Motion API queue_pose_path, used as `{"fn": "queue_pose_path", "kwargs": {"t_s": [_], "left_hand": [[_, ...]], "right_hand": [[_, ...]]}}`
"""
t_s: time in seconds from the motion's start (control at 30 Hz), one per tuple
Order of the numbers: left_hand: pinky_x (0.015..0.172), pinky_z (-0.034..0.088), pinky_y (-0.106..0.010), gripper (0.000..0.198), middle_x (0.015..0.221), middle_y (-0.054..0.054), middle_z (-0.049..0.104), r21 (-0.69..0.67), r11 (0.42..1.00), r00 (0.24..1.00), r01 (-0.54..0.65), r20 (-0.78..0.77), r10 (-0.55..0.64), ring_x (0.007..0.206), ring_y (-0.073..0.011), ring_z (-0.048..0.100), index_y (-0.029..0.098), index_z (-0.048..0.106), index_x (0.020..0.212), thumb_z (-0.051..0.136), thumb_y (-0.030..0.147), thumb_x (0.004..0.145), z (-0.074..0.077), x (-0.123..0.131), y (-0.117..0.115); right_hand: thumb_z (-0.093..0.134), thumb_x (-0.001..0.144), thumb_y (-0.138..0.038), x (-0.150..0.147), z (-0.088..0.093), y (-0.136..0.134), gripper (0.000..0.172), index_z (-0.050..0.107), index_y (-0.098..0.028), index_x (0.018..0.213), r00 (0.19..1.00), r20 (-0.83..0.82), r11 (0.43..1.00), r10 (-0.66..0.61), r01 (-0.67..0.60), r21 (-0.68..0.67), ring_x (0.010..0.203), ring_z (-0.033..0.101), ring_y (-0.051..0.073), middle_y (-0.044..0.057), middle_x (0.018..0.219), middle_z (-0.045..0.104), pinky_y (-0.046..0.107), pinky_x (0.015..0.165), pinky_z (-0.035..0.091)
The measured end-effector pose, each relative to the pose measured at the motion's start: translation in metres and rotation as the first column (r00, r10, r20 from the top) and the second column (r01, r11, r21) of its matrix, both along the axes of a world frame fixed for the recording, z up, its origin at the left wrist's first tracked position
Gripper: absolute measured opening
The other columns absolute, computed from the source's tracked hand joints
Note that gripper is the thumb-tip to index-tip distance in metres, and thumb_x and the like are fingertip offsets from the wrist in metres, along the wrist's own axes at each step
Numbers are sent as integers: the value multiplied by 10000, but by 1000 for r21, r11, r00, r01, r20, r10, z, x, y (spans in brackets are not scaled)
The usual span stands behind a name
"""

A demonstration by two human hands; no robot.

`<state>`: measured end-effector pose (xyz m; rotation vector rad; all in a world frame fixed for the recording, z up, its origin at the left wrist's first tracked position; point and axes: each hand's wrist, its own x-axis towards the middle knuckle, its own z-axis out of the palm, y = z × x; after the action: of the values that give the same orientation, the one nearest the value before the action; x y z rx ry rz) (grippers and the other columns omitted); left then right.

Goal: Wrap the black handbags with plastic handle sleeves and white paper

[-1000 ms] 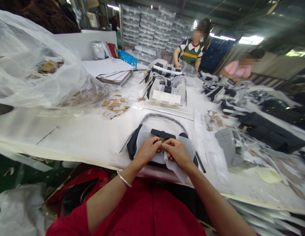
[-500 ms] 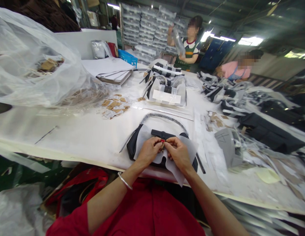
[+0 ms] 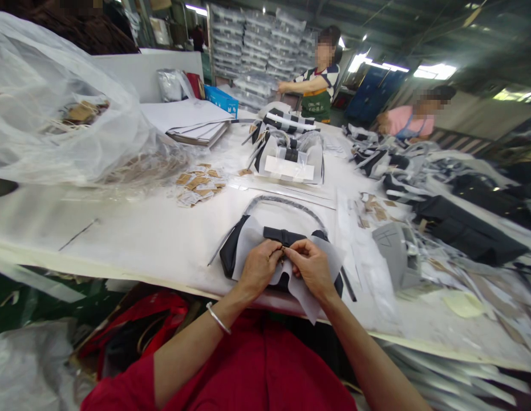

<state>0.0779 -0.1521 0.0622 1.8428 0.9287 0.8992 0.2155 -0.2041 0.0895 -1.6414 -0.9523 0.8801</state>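
A black handbag (image 3: 231, 251) lies at the table's front edge, its front covered with white tissue paper (image 3: 247, 235). Its handle (image 3: 286, 200), in a clear wrap, arches away from me. Over the bag's middle, just below a black strap tab (image 3: 284, 234), both my hands meet fingertip to fingertip. My left hand (image 3: 260, 265) is closed in a pinch, and so is my right hand (image 3: 311, 267). A tiny gold-coloured metal piece (image 3: 283, 256) shows between the fingertips; what exactly each hand pinches is hidden.
Brown and white tags (image 3: 200, 184) lie loose beyond the bag, left of a wrapped bag (image 3: 290, 165). A big clear plastic sack (image 3: 72, 142) fills the left. More black bags (image 3: 470, 228) crowd the right, near a grey piece (image 3: 391, 254). Two co-workers stand across the table.
The small red piece between my fingertips is no longer visible; my hands stay in nearly the same place. The far co-worker has lowered their arms and no longer holds up the clear package.
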Motion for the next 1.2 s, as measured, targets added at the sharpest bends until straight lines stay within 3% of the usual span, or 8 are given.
{"fn": "queue_pose_path", "kwargs": {"t_s": [0.17, 0.7, 1.2], "left_hand": [[724, 395, -276, 179, 813, 0, 608, 68, 998, 999, -9, -39, 11, 775, -150, 562, 211, 602, 811, 474, 226, 935, -2, 0, 0], [750, 429, -271, 170, 858, -17, 648, 96, 995, 996, -1, -92, 10, 798, -157, 590, 207, 631, 856, 483, 218, 938, -2, 0, 0], [753, 430, -277, 170, 857, -18, 647, 99, 995, 994, 6, -106, 4, 802, -160, 594, 207, 627, 851, 482, 214, 939, -3, 1, 0]], "right_hand": [[774, 659, -589, 0, 0, 0, 438, 603, -198, 755, 1000, -4, 1000, -3, 3, -12, 395, 471, 99, -44, 504, 545, 208, 369, 392], [700, 773, -503, 1, -8, -1, 300, 570, -233, 756, 996, 77, 999, 37, -39, 25, 479, 533, 141, -40, 557, 548, 261, 461, 442], [718, 754, -529, 2, -11, 0, 333, 563, -234, 753, 999, 32, 1000, 29, -29, -2, 487, 558, 148, -38, 562, 563, 266, 454, 472]]}}
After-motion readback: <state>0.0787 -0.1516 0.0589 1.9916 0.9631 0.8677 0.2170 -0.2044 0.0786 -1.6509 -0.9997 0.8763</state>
